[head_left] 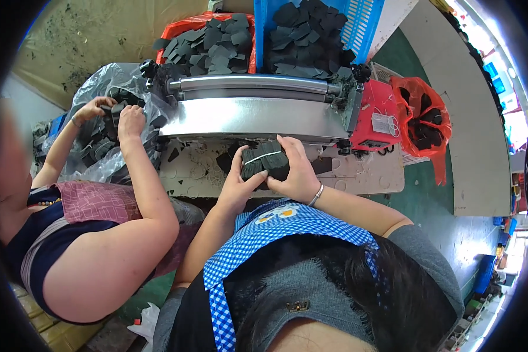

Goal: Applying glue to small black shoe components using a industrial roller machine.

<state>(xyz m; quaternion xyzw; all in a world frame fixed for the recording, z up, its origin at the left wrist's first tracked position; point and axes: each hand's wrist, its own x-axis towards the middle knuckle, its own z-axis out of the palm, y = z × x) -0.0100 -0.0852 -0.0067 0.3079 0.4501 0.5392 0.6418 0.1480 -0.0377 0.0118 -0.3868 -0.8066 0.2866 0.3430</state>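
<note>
Between my two hands is a thick stack of dark grey flat pieces (266,162), with a pale rubber band running around it. My left hand (236,186) grips its left end, thumb along the near side. The right end sits in my right hand (296,175), fingers over the far edge and thumb in front. The stack is over the near part of a pale worktop (369,173), just in front of a machine with a shiny metal roller (252,84) and a sloping metal plate (252,117). More dark pieces (321,165) lie on the worktop beside and behind my hands.
Behind the roller stand a red bag (176,26) and a blue crate (364,26), both heaped with dark pieces. At left, a co-worker's hands (131,122) handle dark pieces over a clear plastic bag (79,161). A red machine housing (376,114) and another red bag (440,126) are at right.
</note>
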